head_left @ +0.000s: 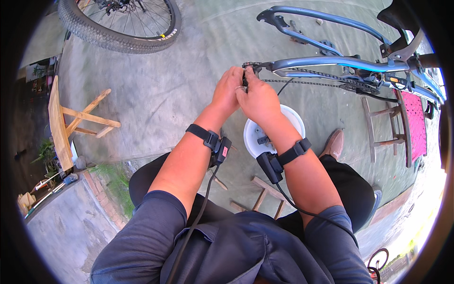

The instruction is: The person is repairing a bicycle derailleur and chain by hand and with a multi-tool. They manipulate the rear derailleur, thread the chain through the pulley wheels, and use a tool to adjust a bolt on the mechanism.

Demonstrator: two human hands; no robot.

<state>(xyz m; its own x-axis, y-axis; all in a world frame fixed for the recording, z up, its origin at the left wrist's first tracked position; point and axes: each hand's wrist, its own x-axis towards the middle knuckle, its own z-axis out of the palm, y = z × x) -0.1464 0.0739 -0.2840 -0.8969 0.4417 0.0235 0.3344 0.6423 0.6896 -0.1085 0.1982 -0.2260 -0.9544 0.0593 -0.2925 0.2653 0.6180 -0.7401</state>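
Note:
A blue bicycle frame point(326, 62) lies across the upper right, its rear end pointing left toward my hands. The chain point(302, 83) runs from the crank area to the dark rear derailleur point(245, 80) at that end. My left hand point(227, 89) is closed around the derailleur's left side. From the other side my right hand point(261, 97) grips it, its fingers pointing up beside the chain. The two hands nearly touch and hide most of the part between them. Under my right wrist stands a white bucket point(296, 120) with small dark metal parts inside.
A bicycle wheel point(137, 43) with a knobbly tyre lies at the upper left. A wooden stool point(61, 128) is on its side at the left. At the right, another stool point(405, 128) with a pink cover stands below the frame. A small wooden stool point(265, 187) shows between my legs.

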